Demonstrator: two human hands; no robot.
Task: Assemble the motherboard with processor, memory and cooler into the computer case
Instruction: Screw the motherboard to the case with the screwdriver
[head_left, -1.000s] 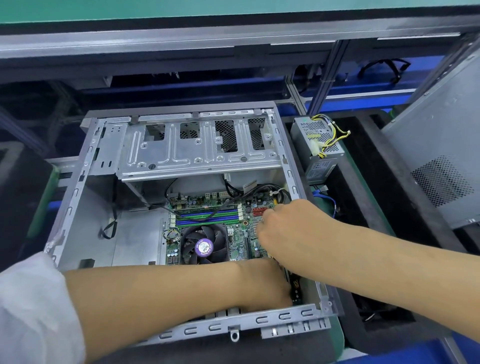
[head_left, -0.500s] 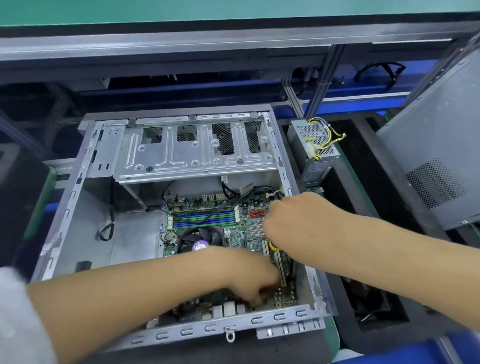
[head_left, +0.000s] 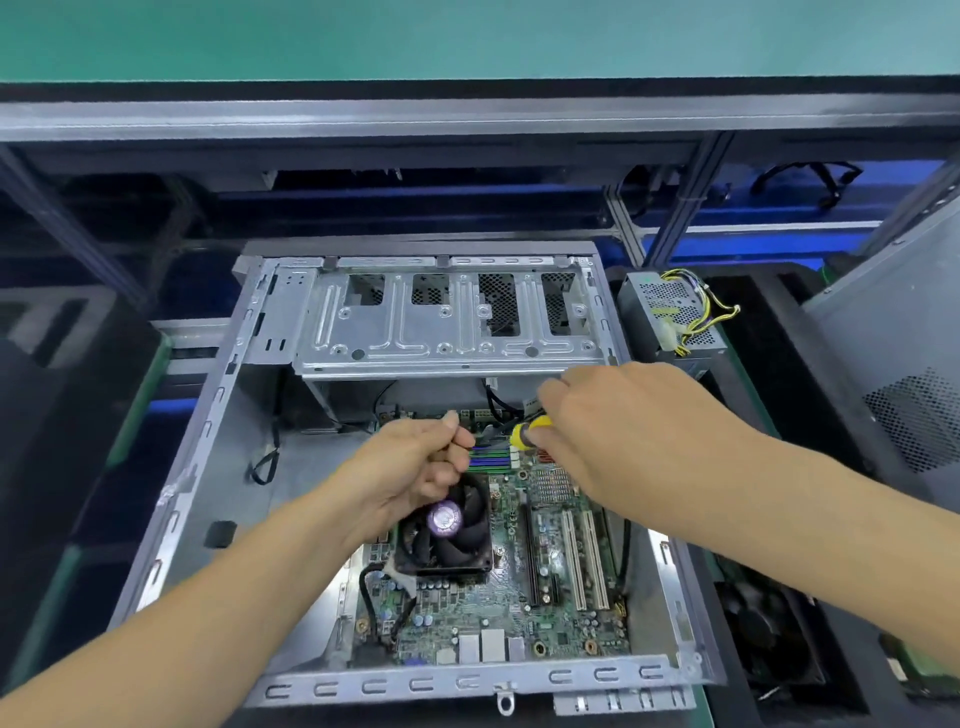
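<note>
Both hands have lifted off the near edge of the board: the left hand (head_left: 415, 467) now hovers curled over the fan (head_left: 444, 525), pinching something too small to make out, while the right hand (head_left: 618, 431) grips a yellow-handled screwdriver (head_left: 527, 432) (its tip hidden). Inside the open metal case (head_left: 197, 467), the green circuit board (head_left: 519, 613) lies flat at the right, with bare floor to its left.

Open: bare grey steel case floor (head_left: 311, 483), left of the green motherboard (head_left: 519, 597).
Blocked: silver perforated drive cage (head_left: 447, 332) overhangs the board's far edge.
</note>
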